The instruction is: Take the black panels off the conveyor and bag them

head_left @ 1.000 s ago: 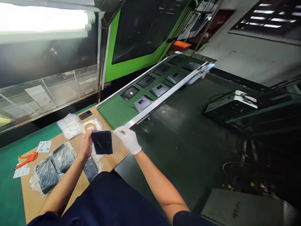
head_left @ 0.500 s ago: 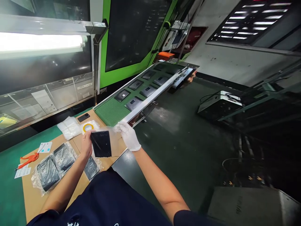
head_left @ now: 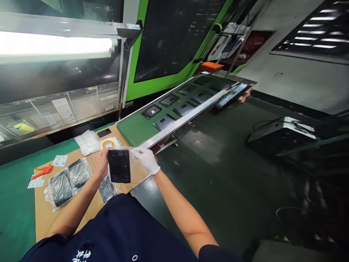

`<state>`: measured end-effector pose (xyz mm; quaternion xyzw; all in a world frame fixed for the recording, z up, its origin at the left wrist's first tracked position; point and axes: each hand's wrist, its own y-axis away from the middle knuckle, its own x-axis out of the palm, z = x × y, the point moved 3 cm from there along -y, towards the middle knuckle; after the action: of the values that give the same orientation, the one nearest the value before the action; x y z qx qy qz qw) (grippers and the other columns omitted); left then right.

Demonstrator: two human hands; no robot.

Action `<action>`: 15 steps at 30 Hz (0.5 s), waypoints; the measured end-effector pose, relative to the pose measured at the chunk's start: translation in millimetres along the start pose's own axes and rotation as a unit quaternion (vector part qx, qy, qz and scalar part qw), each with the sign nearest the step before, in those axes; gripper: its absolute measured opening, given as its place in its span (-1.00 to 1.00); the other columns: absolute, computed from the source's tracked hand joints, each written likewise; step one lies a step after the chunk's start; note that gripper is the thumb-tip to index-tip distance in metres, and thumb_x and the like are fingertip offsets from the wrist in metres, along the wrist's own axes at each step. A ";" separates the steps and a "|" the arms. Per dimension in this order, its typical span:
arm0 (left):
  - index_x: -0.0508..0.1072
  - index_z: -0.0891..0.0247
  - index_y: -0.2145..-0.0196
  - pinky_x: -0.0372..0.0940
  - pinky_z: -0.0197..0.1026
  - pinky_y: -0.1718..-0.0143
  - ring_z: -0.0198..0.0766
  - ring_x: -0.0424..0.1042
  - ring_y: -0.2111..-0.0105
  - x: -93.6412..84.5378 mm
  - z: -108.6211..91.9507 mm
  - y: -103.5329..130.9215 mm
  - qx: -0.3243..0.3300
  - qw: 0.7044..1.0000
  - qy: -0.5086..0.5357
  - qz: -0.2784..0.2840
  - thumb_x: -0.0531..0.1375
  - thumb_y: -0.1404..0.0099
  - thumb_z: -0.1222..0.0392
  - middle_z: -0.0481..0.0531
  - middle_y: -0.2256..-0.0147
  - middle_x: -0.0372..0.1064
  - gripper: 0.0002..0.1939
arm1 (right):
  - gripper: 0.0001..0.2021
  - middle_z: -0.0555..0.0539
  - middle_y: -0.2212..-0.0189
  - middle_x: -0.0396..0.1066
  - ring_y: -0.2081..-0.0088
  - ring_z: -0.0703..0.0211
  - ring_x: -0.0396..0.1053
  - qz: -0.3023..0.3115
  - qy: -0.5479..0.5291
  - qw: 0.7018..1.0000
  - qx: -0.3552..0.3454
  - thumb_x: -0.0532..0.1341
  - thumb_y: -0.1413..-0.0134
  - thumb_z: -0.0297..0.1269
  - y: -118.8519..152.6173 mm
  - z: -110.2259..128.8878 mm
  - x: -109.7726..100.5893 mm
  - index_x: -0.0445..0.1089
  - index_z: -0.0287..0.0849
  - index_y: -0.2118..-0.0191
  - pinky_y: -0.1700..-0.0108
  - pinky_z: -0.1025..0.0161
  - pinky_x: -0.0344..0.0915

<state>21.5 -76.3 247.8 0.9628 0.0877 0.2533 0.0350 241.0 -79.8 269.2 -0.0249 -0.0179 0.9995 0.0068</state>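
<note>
My bare left hand [head_left: 101, 163] grips the left edge of a flat black plastic panel [head_left: 119, 166] with rows of small slots along its top and bottom. A clear plastic bag [head_left: 137, 168] stretches from the panel to the right. My right hand [head_left: 147, 160], in a white glove, pinches the bag's upper right part. Whether the panel lies wholly inside the bag I cannot tell. Below my hands, a bagged black panel [head_left: 107, 190] rests on the cardboard, partly hidden by my left forearm. Two more wrapped panels [head_left: 62, 187] lie to the left.
A green conveyor belt [head_left: 136, 130] carries several black panels [head_left: 165, 122] beyond my hands. On the cardboard [head_left: 43, 214] are a stack of clear bags [head_left: 87, 142], a yellow tape roll [head_left: 108, 144], a phone [head_left: 104, 132] and an orange air gun [head_left: 43, 171]. A lamp [head_left: 54, 45] hangs left.
The view has swung left, so the scene sits farther right. The black panel is now turned more upright toward me, showing its slots. Both hands keep their hold.
</note>
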 end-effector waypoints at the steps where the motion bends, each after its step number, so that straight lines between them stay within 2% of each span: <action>1: 0.66 0.26 0.29 0.36 -0.15 -0.02 -0.17 0.54 0.17 -1.6 0.8 -0.2 -0.011 1.000 0.014 -0.006 0.39 -0.20 -0.02 0.03 0.27 0.62 -0.72 | -0.62 0.00 0.55 0.49 0.48 0.17 0.40 -0.009 0.003 1.000 -0.007 0.45 0.07 0.12 -1.4 0.6 2.4 0.56 -0.14 0.42 0.36 0.19 0.40; 7: 0.63 0.26 0.29 0.43 -0.08 -0.05 -0.08 0.58 0.10 -11.7 8.1 0.5 -0.054 0.996 0.063 -0.031 0.44 -0.14 -0.05 0.04 0.28 0.64 -0.68 | -0.51 -0.02 0.51 0.53 0.50 0.24 0.38 -0.027 -0.047 0.998 -0.018 0.45 0.11 0.22 -13.1 -5.7 20.0 0.56 -0.18 0.38 0.47 0.28 0.31; 11: 0.64 0.28 0.26 0.42 -0.05 -0.10 -0.03 0.58 0.03 -18.2 12.0 1.9 -0.051 0.995 0.076 -0.037 0.45 -0.14 -0.08 0.10 0.24 0.65 -0.63 | -0.51 -0.02 0.49 0.53 0.51 0.27 0.35 -0.012 -0.048 0.999 -0.002 0.44 0.10 0.21 -21.3 -14.5 26.5 0.55 -0.19 0.36 0.50 0.30 0.28; 15: 0.64 0.25 0.26 0.41 -0.03 -0.13 -0.01 0.56 -0.02 -24.2 18.0 2.3 -0.055 0.993 0.093 -0.046 0.45 -0.15 -0.06 0.10 0.19 0.66 -0.67 | -0.58 -0.04 0.51 0.50 0.51 0.20 0.33 0.017 -0.021 1.000 0.012 0.42 0.04 0.17 -24.9 -22.1 30.6 0.53 -0.14 0.39 0.46 0.22 0.31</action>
<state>10.0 -83.5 220.7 0.9266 0.1202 0.3444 0.0916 211.9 -53.7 246.5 -0.0038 -0.0053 0.9999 -0.0099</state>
